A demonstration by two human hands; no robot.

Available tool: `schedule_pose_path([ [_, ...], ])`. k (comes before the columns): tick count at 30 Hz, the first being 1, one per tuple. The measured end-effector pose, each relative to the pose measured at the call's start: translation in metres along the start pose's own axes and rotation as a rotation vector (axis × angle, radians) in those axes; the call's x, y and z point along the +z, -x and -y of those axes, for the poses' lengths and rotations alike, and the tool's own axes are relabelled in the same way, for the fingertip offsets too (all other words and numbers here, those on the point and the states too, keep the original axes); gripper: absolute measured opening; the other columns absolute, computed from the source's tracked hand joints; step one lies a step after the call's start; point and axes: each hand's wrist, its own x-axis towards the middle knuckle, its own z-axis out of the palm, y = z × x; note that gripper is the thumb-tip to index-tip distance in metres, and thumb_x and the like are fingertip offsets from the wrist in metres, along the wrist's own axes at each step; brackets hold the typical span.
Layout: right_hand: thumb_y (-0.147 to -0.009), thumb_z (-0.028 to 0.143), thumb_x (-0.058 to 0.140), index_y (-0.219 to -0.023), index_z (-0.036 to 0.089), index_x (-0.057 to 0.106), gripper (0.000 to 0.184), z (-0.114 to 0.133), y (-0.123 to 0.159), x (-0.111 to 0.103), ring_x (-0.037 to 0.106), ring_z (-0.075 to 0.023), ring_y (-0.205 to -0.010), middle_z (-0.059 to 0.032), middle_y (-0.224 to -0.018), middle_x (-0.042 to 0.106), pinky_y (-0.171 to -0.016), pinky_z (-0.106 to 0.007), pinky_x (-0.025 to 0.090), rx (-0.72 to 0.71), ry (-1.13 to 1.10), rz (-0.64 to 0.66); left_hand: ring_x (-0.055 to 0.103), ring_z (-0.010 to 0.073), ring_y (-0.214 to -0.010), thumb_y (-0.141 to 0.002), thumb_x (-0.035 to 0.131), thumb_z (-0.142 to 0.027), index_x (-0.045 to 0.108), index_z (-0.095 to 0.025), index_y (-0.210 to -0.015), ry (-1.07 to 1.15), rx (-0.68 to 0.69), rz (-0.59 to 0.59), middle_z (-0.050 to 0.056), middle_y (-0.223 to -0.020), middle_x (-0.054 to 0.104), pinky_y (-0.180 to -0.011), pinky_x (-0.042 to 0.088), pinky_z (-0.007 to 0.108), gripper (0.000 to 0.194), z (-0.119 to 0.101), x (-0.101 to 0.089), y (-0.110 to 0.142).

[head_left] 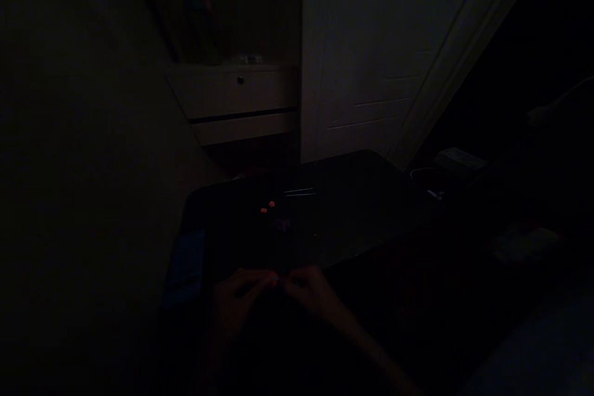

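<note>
The picture is very dark. At the near edge of the black table (357,210), my left hand (239,297) pinches a small orange-red piece (273,278) between thumb and fingertips. My right hand (310,289) is closed close beside it, its fingertips near the piece; what they hold, if anything, is too dark to make out. Beyond my hands lie two small orange pieces (263,210) and a little cluster of dim purple pieces (282,224). A tiny red bit (315,235) sits to their right. Farther back rests a pair of thin metal prongs (299,192), perhaps tweezers.
A bluish flat rectangular object (185,263) lies at the table's left side. Behind the table stand a drawer unit with a lock (241,93) and a pale panelled door (362,62). A box-like object (459,159) is at the right, with dark surroundings.
</note>
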Motion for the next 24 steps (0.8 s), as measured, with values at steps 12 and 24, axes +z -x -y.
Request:
schedule_pose_path([
  [12, -0.091, 0.026, 0.064, -0.069, 0.014, 0.073, 0.027, 0.005, -0.0004, 0.001, 0.052, -0.0126, -0.062, 0.0014, -0.065, 0.065, -0.058, -0.022, 0.035, 0.078, -0.042, -0.062, 0.08, 0.0269, -0.09, -0.081, 0.078, -0.046, 0.087, -0.03, -0.086, -0.028, -0.005, 0.03, 0.004, -0.093, 0.086, -0.089, 0.064, 0.04, 0.019, 0.0064, -0.0006, -0.0018],
  [24, -0.092, 0.03, 0.064, -0.067, 0.014, 0.072, 0.03, 0.0045, -0.0012, 0.0002, 0.047, -0.0112, -0.057, 0.0026, -0.06, 0.059, -0.055, -0.022, 0.031, 0.013, -0.008, 0.014, 0.079, 0.0256, -0.085, -0.077, 0.08, -0.046, 0.086, -0.032, -0.08, -0.005, -0.035, -0.001, 0.002, -0.088, 0.085, -0.087, 0.064, 0.039, 0.015, 0.0016, 0.0026, -0.0005],
])
